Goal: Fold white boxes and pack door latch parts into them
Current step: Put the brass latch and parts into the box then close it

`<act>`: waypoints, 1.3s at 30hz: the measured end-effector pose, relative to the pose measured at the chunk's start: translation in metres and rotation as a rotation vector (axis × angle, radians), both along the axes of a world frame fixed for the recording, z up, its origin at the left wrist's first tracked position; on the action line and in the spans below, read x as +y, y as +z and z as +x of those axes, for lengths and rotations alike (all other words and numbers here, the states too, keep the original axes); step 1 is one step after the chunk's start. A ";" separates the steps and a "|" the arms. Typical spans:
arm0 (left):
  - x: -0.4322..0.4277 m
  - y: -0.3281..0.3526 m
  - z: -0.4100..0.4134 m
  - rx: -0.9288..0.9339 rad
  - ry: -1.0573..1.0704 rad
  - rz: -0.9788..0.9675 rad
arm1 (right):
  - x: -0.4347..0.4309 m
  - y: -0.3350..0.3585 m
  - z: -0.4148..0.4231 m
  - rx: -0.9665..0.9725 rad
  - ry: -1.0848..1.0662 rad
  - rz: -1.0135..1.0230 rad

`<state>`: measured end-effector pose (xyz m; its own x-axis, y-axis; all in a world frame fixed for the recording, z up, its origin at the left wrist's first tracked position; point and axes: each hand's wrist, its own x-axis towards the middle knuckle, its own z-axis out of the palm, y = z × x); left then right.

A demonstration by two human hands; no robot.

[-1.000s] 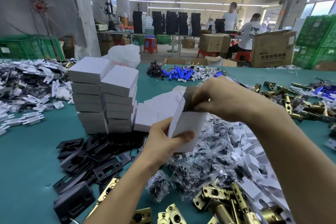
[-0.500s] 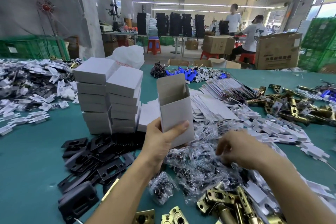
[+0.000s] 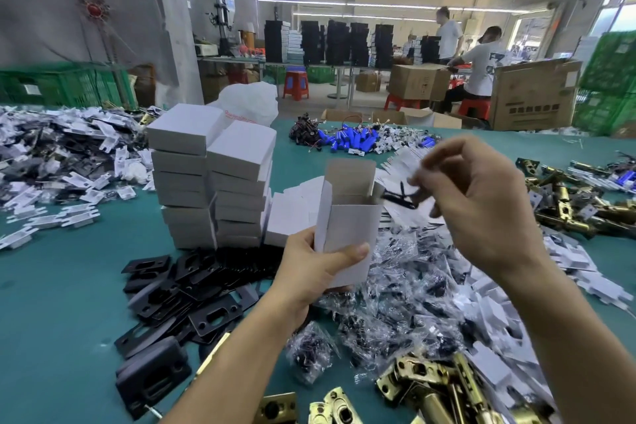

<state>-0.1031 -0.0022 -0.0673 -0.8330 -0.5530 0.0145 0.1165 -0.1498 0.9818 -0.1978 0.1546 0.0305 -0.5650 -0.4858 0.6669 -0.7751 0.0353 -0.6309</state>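
Box (image 3: 347, 234) upright, top open, gripped in left hand (image 3: 309, 272); right hand (image 3: 481, 213) fingers (image 3: 447, 162) pinch blurred bag (image 3: 401, 198) just beside opening.

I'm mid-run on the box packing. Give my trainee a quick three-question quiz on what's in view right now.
1. True or false: the white box gripped by the left hand has its top flaps open.
2. The right hand pinches: A) a brass latch, B) a small clear bag, C) a blue cylinder.
3. Fill in: just in front of the stacked closed boxes lies a pile of black ___.
Key: 1 true. 2 B, though it is blurred. 3 plates.
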 end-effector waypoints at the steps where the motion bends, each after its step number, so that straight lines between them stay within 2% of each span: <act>1: 0.000 0.000 0.000 -0.007 -0.018 -0.005 | -0.006 0.004 0.002 0.028 0.016 -0.031; 5: 0.003 0.001 0.002 0.001 -0.089 -0.045 | -0.027 0.010 0.005 0.216 0.013 0.104; 11: 0.005 0.002 0.004 0.022 -0.108 -0.050 | -0.040 0.005 0.005 0.198 0.111 0.379; 15: 0.005 0.001 0.003 0.021 -0.109 -0.064 | -0.038 0.011 -0.001 0.257 -0.010 0.645; 20: 0.004 0.001 0.003 0.030 -0.098 -0.057 | -0.033 0.021 0.006 0.220 0.020 0.785; 27: 0.006 0.000 0.002 0.028 -0.140 -0.088 | -0.028 0.013 0.007 0.302 0.007 0.988; 29: 0.004 -0.001 0.002 0.026 -0.148 -0.076 | -0.025 0.005 0.005 0.302 0.001 0.873; 32: 0.003 0.000 0.005 0.014 -0.176 -0.024 | -0.012 -0.012 -0.002 0.169 -0.075 0.342; 33: 0.002 0.000 0.005 0.013 -0.190 -0.012 | -0.005 -0.019 -0.005 0.086 -0.077 0.228; 36: 0.004 0.000 0.004 0.016 -0.247 0.012 | 0.007 -0.042 -0.010 -0.290 0.209 0.086; 37: 0.005 -0.002 0.003 0.020 -0.266 0.009 | 0.008 -0.049 -0.011 -0.369 0.300 0.048; 39: 0.009 -0.005 0.003 0.027 -0.291 -0.047 | 0.010 -0.063 -0.014 -0.395 0.356 0.016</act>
<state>-0.1006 0.0071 -0.0727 -0.9554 -0.2895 0.0591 0.1019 -0.1349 0.9856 -0.2121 0.1645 -0.0323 -0.5698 -0.7017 0.4278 -0.4447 -0.1744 -0.8785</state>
